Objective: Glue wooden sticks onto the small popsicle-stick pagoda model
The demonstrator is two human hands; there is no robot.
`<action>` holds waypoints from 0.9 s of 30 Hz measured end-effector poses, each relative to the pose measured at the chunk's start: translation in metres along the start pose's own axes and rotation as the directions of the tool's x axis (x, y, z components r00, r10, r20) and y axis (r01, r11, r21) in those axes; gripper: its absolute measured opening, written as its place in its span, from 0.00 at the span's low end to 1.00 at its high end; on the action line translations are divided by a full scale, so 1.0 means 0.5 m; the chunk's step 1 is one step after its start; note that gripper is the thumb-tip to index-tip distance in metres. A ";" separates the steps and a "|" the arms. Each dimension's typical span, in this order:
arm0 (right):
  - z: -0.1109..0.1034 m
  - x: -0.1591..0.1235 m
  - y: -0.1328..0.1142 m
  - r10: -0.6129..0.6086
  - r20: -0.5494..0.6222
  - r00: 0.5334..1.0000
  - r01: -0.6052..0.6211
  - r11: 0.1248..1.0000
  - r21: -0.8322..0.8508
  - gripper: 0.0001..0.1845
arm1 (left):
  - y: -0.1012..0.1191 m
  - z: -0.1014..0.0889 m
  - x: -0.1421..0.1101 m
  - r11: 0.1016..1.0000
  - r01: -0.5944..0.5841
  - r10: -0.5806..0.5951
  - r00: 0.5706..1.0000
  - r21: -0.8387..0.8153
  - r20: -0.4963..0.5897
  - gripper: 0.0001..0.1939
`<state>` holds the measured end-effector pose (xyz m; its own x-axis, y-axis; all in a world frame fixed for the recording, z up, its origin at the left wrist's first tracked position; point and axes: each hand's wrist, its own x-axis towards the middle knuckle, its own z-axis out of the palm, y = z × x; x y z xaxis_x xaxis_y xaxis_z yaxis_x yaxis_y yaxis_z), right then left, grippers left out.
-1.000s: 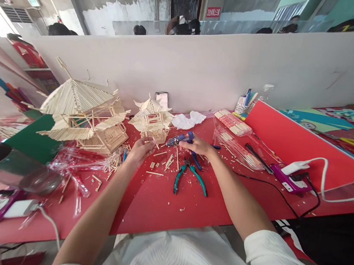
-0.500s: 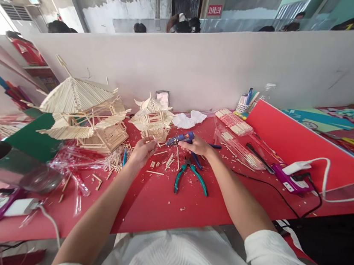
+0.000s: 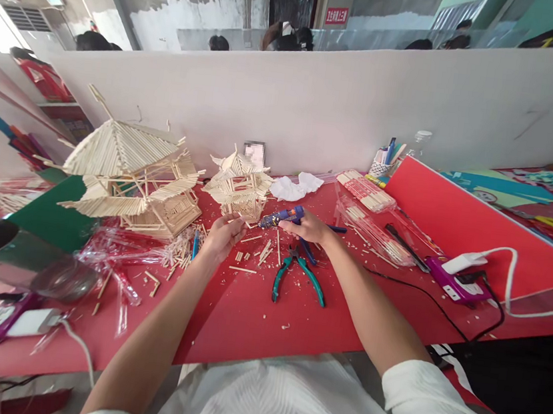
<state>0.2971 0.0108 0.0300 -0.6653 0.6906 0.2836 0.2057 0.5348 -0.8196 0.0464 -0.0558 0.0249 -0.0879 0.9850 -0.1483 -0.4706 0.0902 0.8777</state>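
Observation:
In the head view, my right hand (image 3: 307,227) is wrapped round a blue hot glue gun (image 3: 280,217), its nozzle pointing left. Close to that nozzle, my left hand (image 3: 225,233) pinches a short, thin wooden stick (image 3: 243,221). Just behind both hands stands a small pavilion model (image 3: 239,186) built of wooden sticks. A larger stick-built pavilion (image 3: 132,169) rises to the left. Green-handled pliers (image 3: 301,276) lie with handles spread in front of my right hand. Several cut sticks (image 3: 265,252) are scattered between my arms.
Bagged sticks (image 3: 368,225) lie to the right, before a leaning red board (image 3: 480,232). A purple power strip (image 3: 453,281) with cables sits at the right. On the left are plastic wrappers (image 3: 115,247) and a clear jar (image 3: 23,256). White tissue (image 3: 296,186) lies near the partition (image 3: 319,105).

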 end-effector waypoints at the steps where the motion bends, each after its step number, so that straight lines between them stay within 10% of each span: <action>1: 0.000 0.000 0.000 0.000 -0.006 1.000 0.000 1.000 -0.005 0.24 | 0.000 0.000 0.000 1.000 -0.001 0.001 1.000 -0.001 -0.001 0.16; 27: 0.001 0.001 -0.005 0.032 -0.005 0.999 -0.032 0.999 -0.019 0.24 | 0.004 0.003 -0.003 1.000 -0.002 0.001 1.000 -0.029 -0.018 0.18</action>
<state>0.2959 0.0095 0.0320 -0.6550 0.7096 0.2595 0.2403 0.5213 -0.8188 0.0471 -0.0570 0.0276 -0.1044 0.9823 -0.1554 -0.4954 0.0841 0.8646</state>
